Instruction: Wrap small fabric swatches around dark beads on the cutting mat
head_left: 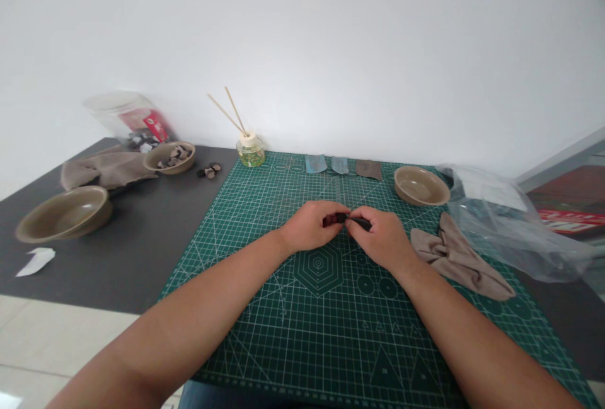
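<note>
My left hand point(316, 225) is closed over the green cutting mat point(265, 207), its thumb and fingers pinching a small dark piece point(341, 217). Against it, my right hand point(380, 236) grips a slim black tool point(362, 224); its tip meets the small piece, and its exact kind is hidden by the fingers. Both hands are close together near the middle of the mat. Beyond them lie two small blue sheets point(316, 164) and a brown sheet point(368, 169). To the right of my right hand rests a crumpled brown cloth point(460, 258).
A bowl point(422, 187) and a clear plastic bag point(501, 220) stand at the right. A reed diffuser point(251, 149) is at the back left. Further left are a bowl of small pieces point(174, 160), loose pieces point(210, 171), another bowl point(66, 213), a cloth point(106, 169) and a tipped jar point(118, 113).
</note>
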Tool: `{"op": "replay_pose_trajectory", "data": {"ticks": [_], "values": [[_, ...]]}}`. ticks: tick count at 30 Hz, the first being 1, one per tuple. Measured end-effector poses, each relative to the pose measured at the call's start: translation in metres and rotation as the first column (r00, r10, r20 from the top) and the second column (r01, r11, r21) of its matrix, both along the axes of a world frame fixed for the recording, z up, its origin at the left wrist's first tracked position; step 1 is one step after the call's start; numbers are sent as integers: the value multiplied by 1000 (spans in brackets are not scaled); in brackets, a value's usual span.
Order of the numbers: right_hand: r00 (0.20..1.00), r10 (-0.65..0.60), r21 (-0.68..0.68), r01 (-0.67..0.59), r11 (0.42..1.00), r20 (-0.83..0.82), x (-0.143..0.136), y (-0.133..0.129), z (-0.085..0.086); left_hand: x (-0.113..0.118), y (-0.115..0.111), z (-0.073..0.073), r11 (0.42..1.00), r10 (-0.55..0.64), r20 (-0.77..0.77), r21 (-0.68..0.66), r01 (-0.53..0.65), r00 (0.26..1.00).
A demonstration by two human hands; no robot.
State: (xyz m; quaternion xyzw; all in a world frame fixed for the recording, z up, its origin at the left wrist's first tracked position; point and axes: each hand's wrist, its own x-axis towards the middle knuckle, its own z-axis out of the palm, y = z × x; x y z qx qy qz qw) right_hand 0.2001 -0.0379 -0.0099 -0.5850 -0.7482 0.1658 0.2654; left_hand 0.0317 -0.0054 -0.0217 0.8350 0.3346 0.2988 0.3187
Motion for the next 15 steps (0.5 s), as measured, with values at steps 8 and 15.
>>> {"op": "replay_pose_trajectory", "data": {"ticks": [8, 15], "values": [[1000, -4, -9, 4, 1000, 5, 0, 0, 1, 0, 1, -2, 1000, -8, 7, 14, 8, 1000], [1000, -1, 4, 1, 1000, 6, 1, 1, -1, 1, 0, -3, 999, 35, -7, -34, -35, 999]]}}
